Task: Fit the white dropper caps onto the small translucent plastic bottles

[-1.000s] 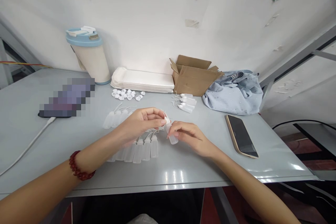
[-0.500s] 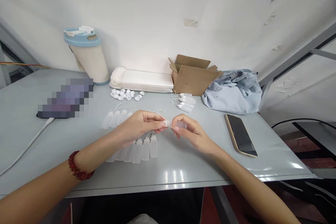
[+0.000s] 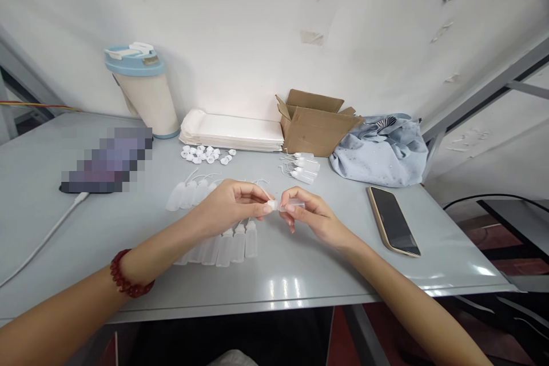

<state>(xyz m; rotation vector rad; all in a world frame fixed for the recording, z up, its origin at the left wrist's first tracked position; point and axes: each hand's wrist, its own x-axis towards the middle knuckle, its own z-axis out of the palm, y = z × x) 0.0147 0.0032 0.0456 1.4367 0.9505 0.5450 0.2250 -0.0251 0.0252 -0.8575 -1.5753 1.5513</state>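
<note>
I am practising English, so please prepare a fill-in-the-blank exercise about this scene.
The right hand holds a small translucent plastic bottle, its white end toward the ____.
The tall cream cup has a ____ lid.
The brown cardboard box stands to the ____ of the flat white stack.

Missing words: left hand; blue; right.

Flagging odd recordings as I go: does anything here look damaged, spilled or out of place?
No spill shows around the held bottle. Torn-looking tape scraps mark the wall behind. The device at left looks oddest: coarse square blocks cover most of it, like image masking.
</note>
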